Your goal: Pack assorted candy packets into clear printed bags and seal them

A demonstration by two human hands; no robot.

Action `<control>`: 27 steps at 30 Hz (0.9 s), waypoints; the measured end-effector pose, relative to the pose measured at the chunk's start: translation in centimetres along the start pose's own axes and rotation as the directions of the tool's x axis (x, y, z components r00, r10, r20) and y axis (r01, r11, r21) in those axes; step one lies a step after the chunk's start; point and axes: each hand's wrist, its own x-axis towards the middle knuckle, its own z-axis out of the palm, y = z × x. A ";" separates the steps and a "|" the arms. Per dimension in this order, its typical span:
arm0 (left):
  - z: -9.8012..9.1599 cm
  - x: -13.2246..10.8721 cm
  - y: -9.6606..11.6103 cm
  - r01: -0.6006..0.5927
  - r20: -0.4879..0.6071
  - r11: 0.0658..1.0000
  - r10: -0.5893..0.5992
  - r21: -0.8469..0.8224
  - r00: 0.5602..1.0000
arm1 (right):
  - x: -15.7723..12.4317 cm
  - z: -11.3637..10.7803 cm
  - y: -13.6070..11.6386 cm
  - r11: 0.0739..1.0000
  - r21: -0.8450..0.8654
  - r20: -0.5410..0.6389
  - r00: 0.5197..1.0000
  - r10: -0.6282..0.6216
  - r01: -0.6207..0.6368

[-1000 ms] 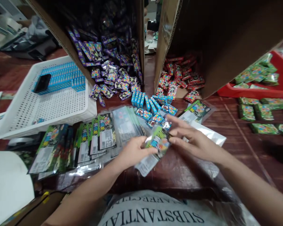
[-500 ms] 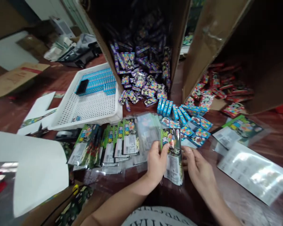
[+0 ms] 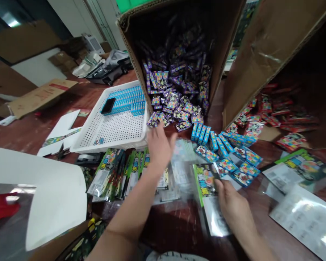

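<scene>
My left hand [image 3: 160, 146] reaches forward with its fingers apart, near the purple packets [image 3: 183, 115] at the mouth of a cardboard box; nothing shows in its grip. My right hand [image 3: 233, 199] holds a black and green printed pouch [image 3: 206, 185] by its right edge, thumb on top. Beyond that pouch lie small blue boxes [image 3: 202, 133] and flat blue packets [image 3: 246, 172]. Clear sleeves [image 3: 180, 163] lie between my hands. More printed pouches [image 3: 107, 172] form an overlapping row, partly hidden under my left forearm.
A white perforated basket [image 3: 111, 127] holds blue boxes and a black phone [image 3: 108, 106]. Two open cardboard boxes stand ahead; the right one holds red packets [image 3: 263, 116]. A silvery printed sheet [image 3: 304, 217] lies at right, and a curled white sheet [image 3: 57, 206] at left.
My left hand has let go of the pouch and moved forward and left towards the purple packets. The pouch stays in my right hand, now tilted. The view has shifted.
</scene>
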 end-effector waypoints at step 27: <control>3.2 -8.3 7.3 -0.681 0.444 0.496 0.854 -0.539 0.271 | -5.4 -13.8 8.7 0.996 0.075 0.033 0.999 0.043 -0.046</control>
